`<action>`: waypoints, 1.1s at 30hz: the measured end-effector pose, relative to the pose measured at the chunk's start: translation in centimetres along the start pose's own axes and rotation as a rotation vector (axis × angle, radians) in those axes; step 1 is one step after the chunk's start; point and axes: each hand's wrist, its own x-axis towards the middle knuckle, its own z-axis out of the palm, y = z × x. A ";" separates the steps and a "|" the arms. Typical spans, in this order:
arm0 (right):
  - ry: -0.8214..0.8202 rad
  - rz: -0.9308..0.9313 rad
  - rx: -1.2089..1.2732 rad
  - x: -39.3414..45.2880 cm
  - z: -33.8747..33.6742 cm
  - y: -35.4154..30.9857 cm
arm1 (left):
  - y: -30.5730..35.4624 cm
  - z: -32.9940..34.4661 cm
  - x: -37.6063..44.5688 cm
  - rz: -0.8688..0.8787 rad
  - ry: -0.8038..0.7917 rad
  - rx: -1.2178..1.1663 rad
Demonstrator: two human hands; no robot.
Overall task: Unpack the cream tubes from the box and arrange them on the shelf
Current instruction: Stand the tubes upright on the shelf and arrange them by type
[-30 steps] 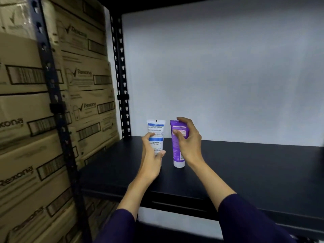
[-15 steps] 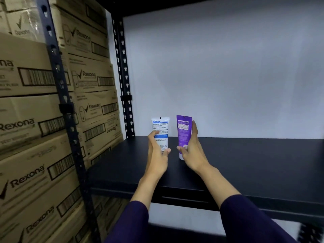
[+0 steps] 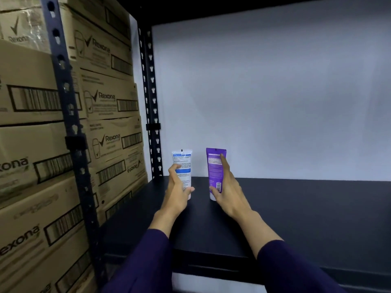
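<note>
- Wall (image 3: 275,92): pale, plain, fills the back of the bay behind the shelf.
- Cartons (image 3: 31,144): brown cardboard, stacked high on the left, printed "Rexona" with barcode panels; they sit behind a dark perforated upright (image 3: 67,123).
- Shelf (image 3: 296,218): black board, carried on the dark uprights; a second perforated post (image 3: 153,123) stands at its back-left corner.
- Sleeves: dark purple, both forearms bare from mid-arm and reaching in over the shelf's front edge.
- Left hand (image 3: 176,193): grip wrapped around the white tube (image 3: 182,166), thumb at the right side, fingers curled at the left edge.
- Right hand (image 3: 229,187): grip spread, fingers straight; index finger laid up the face of the purple tube (image 3: 214,168), thumb touching the tube low down near its cap.
- White tube: upright, cap down, blue band and print facing out (text too small to read); stands on the shelf near the back-left corner.
- Purple tube: upright, cap down on the shelf, just beside the white one, a gap between them.
</note>
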 end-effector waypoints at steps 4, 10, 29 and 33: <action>-0.005 0.008 0.027 2.7 2.3 0.8 | -2.4 0.1 2.9 -0.011 0.007 0.004; -0.024 0.005 0.060 6.1 5.0 1.7 | -5.3 0.8 6.5 0.019 -0.001 -0.019; -0.087 0.052 -0.005 6.6 5.3 2.5 | -5.2 0.6 7.0 0.012 -0.008 0.072; -0.057 0.042 -0.033 6.3 4.9 2.4 | -5.1 0.6 6.7 0.018 -0.021 0.017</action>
